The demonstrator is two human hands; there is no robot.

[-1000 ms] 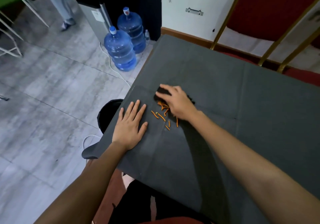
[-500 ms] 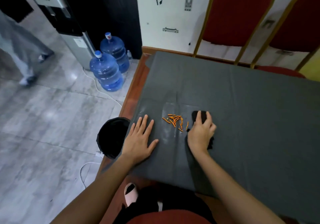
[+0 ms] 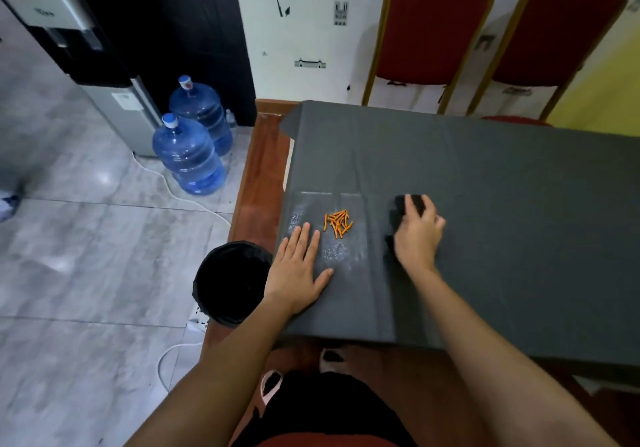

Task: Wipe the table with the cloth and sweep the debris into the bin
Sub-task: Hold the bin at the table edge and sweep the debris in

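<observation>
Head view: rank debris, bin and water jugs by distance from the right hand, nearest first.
1. Debris, just left of the right hand.
2. Bin, lower left, beside the table edge.
3. Water jugs, far left, upper part of view.

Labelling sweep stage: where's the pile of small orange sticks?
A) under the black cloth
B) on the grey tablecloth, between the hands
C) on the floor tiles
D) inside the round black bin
B: the small orange sticks lie piled on the grey tablecloth, between the flat left hand and the right hand on the black cloth. The round black bin stands below the table edge.
</observation>
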